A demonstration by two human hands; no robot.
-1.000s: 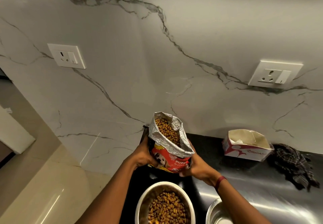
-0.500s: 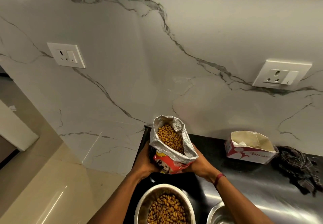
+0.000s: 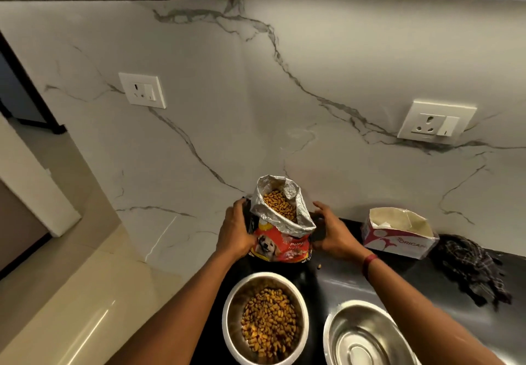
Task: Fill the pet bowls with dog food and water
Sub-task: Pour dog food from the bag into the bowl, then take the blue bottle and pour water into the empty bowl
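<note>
The dog food bag (image 3: 280,241) is standing upright on the black table (image 3: 336,279), close to the marble wall (image 3: 227,108), and it is sitting right between the two hands. Its silver-lined top is gaping open, with brown kibble showing inside.

The left hand (image 3: 236,231) is gripping the bag's left side, with its fingers curling round the edge and the thumb lying on the red front panel. The right hand (image 3: 331,231) is hovering just beside the bag's right side with its fingers spread and loose. It is not holding anything, and I cannot tell whether its palm is touching the bag. A red band (image 3: 370,260) is circling the right wrist.

Nearer the camera, below the bag, a steel bowl (image 3: 236,293) is sitting on the table holding a heap of kibble. A second steel bowl (image 3: 355,325) is sitting to its right, showing only bare metal inside. Both bowls are lying under the forearms, well apart from the hands. A single piece of kibble (image 3: 319,266) is lying on the table just off the bag's right bottom corner.

To the right, an open white and red carton (image 3: 398,239) is standing against the wall, and a dark checked cloth (image 3: 469,270) is lying crumpled beside it. Two white sockets (image 3: 142,90) (image 3: 437,122) are sitting on the wall.
</note>
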